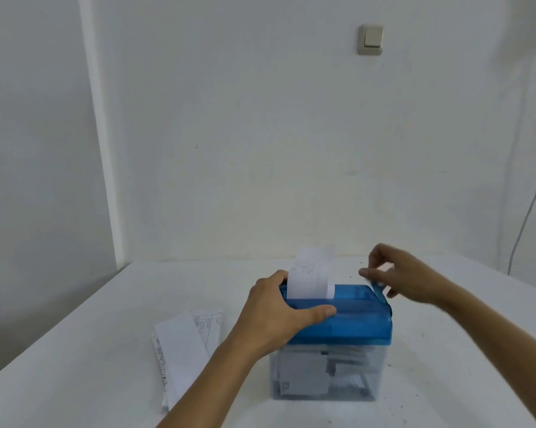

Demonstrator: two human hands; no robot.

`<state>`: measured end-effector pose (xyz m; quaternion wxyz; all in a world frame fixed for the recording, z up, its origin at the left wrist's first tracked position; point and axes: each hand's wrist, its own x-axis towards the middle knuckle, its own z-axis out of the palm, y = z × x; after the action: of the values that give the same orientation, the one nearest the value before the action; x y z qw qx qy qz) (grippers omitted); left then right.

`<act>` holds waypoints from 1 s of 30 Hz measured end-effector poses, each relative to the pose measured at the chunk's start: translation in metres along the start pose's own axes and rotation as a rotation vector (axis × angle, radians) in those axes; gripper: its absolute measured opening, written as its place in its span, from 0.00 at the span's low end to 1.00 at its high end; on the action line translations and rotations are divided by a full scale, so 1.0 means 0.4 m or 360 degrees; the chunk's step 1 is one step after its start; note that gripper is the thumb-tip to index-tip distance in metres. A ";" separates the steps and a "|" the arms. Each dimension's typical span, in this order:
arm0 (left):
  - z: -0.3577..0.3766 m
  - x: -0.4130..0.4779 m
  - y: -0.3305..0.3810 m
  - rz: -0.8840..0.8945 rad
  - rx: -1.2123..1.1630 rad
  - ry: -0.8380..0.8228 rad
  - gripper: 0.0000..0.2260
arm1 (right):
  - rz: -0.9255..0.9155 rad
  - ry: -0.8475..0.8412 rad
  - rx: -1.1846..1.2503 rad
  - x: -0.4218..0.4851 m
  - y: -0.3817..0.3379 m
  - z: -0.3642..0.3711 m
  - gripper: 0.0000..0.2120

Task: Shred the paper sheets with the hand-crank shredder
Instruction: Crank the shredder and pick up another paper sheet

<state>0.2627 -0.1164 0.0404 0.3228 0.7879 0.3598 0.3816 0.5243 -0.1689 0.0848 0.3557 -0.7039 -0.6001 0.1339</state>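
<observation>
Paper sheet (310, 273) in shredder (353, 316) bears illegible print.

No legible text anywhere. The sheet (310, 276) standing in the shredder (353, 316) slot carried a faint dotted print, grey specks only, no letters made out. Pile of sheets (180, 350) on the table (75, 350), left of the shredder: a lower sheet showed a printed grid (209, 325) with rows of tiny type, too small to read. A dark line of print (160, 362) ran along the pile's left edge, blurred, unreadable. Inside the clear bin (371, 381) a paper piece (304, 375) bore a small square mark near its lower left corner, not decipherable.
</observation>
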 end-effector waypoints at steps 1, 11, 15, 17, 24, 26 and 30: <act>0.001 0.002 -0.002 0.0008 -0.0005 0.0001 0.27 | 0.0020 0.0019 0.0105 0.001 0.021 0.031 0.13; 0.012 0.004 -0.003 0.0017 0.0001 -0.0008 0.38 | 0.0364 0.0230 0.0353 -0.176 0.113 0.213 0.21; 0.011 0.011 -0.006 -0.0003 0.0031 -0.0027 0.37 | 0.0358 0.0053 0.0103 -0.246 0.061 0.132 0.28; 0.010 0.013 -0.010 -0.0014 0.0044 -0.0035 0.37 | 0.0276 -0.0079 0.0091 -0.269 0.041 0.084 0.25; 0.000 0.008 0.005 0.0000 -0.0016 -0.0112 0.31 | -0.0124 -0.0271 -0.0342 -0.265 -0.022 -0.057 0.13; -0.003 0.004 0.013 0.0037 -0.0036 -0.0140 0.25 | -0.0151 -0.0211 -0.0283 -0.233 -0.037 -0.080 0.08; -0.004 0.003 0.011 0.0044 -0.0065 -0.0150 0.26 | -0.0264 0.0155 0.0067 -0.137 -0.027 -0.085 0.07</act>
<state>0.2632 -0.1176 0.0452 0.3501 0.8031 0.3253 0.3558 0.5239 -0.2318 0.1030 0.4090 -0.6498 -0.6354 0.0823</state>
